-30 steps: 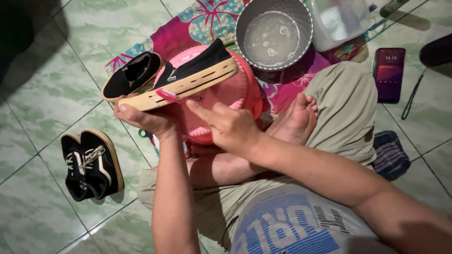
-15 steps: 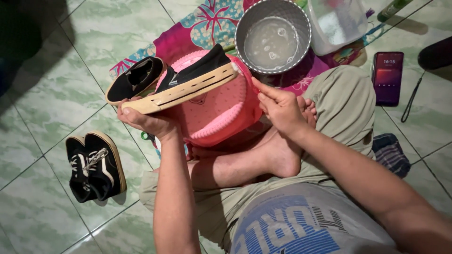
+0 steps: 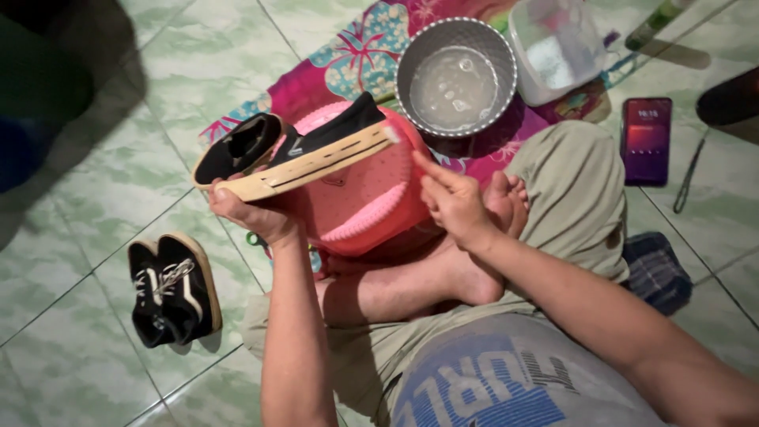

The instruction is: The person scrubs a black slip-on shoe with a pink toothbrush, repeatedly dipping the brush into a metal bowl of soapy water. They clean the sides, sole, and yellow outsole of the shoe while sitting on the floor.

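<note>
My left hand grips the heel of a black shoe with a tan sole, held on its side over a pink plastic basin. My right hand hovers to the right of the shoe's toe, fingers loosely curled with the index finger out, holding nothing that I can see. A second black shoe with white laces lies on the tiled floor to the left. I sit cross-legged, and my bare foot rests behind the right hand.
A grey metal pot with soapy water stands beyond the basin on a flowered cloth. A clear plastic container sits at the right of the pot. A phone and a cable lie on the tiles.
My right hand has left the shoe's sole and drawn back to the right, past the toe. The left hand has kept the shoe over the basin, tilting it a little.
</note>
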